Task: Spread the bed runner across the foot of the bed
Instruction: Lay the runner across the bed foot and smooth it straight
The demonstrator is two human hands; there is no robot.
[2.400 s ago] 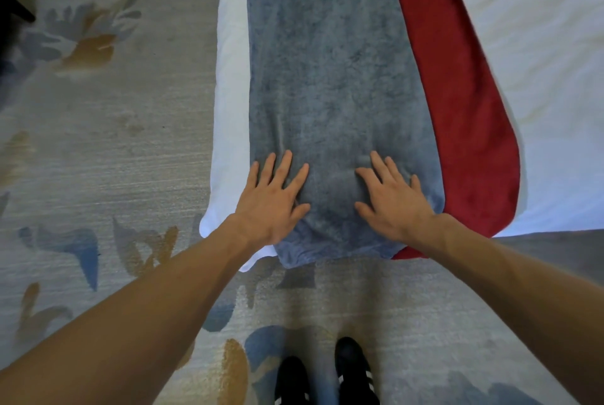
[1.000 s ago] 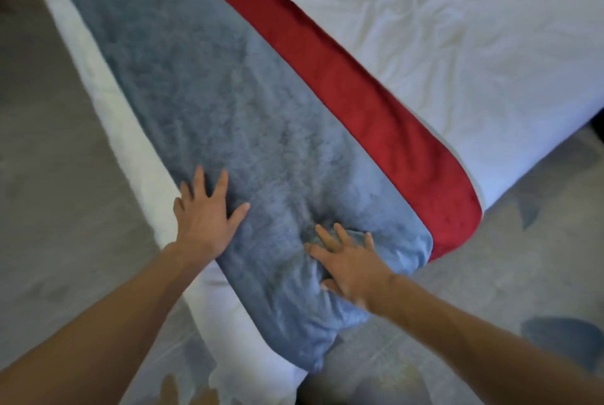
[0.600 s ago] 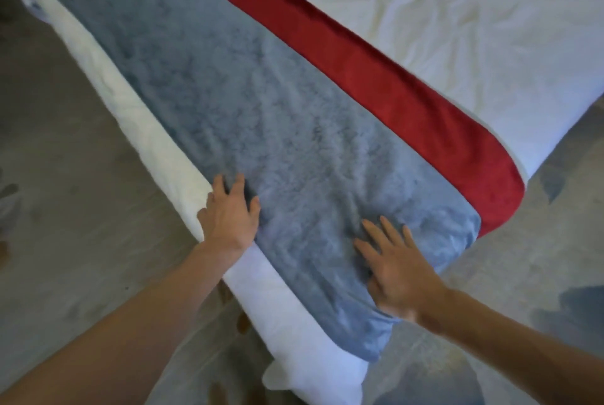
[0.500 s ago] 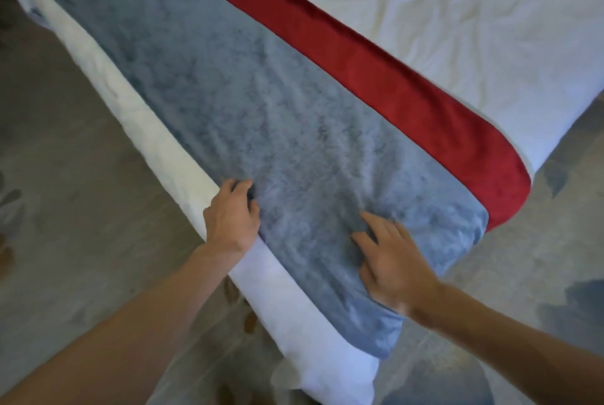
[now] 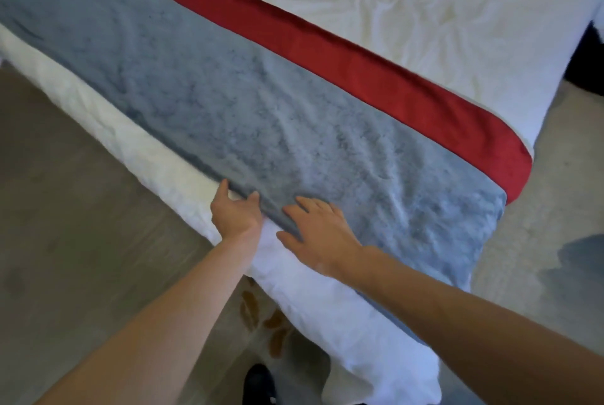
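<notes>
"Bed runner (image 5: 261, 117) lay across the foot of the bed (image 5: 408, 18), then?"

"Yes. Right hand (image 5: 318, 234) lay flat on it, fingers spread; left hand (image 5: 235, 213) touched its near edge, grip unclear. I'd have smoothed outward, keeping that edge straight."

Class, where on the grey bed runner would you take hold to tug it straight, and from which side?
Grip the bed runner by its near long edge, from the floor side, fingers under, thumb on top. Elsewhere it lies flat on the duvet; this edge is free, where the left hand meets it beside the right hand.
</notes>
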